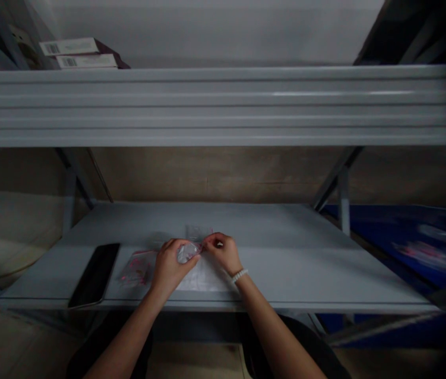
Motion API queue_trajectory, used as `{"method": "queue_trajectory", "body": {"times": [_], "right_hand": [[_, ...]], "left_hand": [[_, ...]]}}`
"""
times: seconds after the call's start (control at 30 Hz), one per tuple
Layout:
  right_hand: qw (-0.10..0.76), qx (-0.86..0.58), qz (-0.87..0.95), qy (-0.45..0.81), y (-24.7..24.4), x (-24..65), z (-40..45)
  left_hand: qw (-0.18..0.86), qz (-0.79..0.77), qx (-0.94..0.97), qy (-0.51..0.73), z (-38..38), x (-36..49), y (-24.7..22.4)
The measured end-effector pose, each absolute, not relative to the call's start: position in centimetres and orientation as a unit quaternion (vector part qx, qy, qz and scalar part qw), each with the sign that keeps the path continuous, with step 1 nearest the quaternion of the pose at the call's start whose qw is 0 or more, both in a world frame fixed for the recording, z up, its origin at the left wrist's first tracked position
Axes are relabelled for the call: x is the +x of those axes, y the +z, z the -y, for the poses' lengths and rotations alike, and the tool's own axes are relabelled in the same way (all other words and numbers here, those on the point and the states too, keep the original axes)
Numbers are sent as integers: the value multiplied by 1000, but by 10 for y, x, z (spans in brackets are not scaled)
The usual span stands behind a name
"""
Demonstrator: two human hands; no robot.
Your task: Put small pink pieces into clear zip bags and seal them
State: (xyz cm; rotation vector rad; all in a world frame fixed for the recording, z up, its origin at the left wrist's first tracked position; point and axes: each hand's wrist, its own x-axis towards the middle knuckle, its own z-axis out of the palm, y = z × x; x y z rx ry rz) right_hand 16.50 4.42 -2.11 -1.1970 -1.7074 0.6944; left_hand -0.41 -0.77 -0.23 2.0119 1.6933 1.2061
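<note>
Near the middle of the grey shelf board, my left hand [170,263] is closed on a small clear plastic bag [186,252], its thumb and fingers around the bag's sides. My right hand [223,252], with a pale beaded bracelet at the wrist, pinches the bag's reddish edge at its right end. What the bag contains is too small to tell. Left of my left hand lies a clear bag with red and pink bits [138,268]. Another clear bag [197,231] lies just behind my hands, and a flat transparent sheet or bag [202,276] lies beneath them.
A black phone [95,275] rests at the left of the grey shelf board [286,263]. Above, a ridged metal beam [215,105] crosses the view, with two white boxes [86,61] behind it at upper left. Blurred bags [428,252] lie on a blue surface at right.
</note>
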Motion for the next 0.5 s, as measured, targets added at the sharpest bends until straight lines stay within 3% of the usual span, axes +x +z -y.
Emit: {"method": "queue_trajectory", "body": {"times": [0.1,0.2,0.3,0.5], "right_hand": [[484,-390,677,393,-8,165,-40],[475,-364,684,418,-7,168,-41],[443,-442,702,341,-20,172,-47],[298,-546,772,132,-46,172,-55]], "left_hand": [[127,-578,697,404,8,-2,-2],[130,-576,700,403,8,-1,-3],[133,-580,693,407,8,-1,-3],[126,-581,691,410,8,-3,-3]]}}
